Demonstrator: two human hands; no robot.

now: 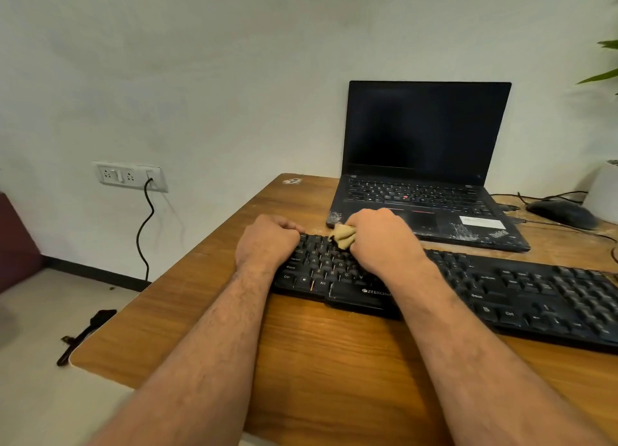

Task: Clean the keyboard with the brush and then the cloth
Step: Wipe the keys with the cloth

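A black keyboard lies across the wooden table, running from the middle to the right edge. My right hand grips a bunched tan cloth and holds it down on the upper left keys. My left hand has its fingers curled over the keyboard's far left corner. A dark brush lies on the floor, beside the table's left corner.
An open black laptop with a dark screen stands behind the keyboard. To its right are a black mouse, cables and a white plant pot. A wall socket with a hanging black cord is at the left.
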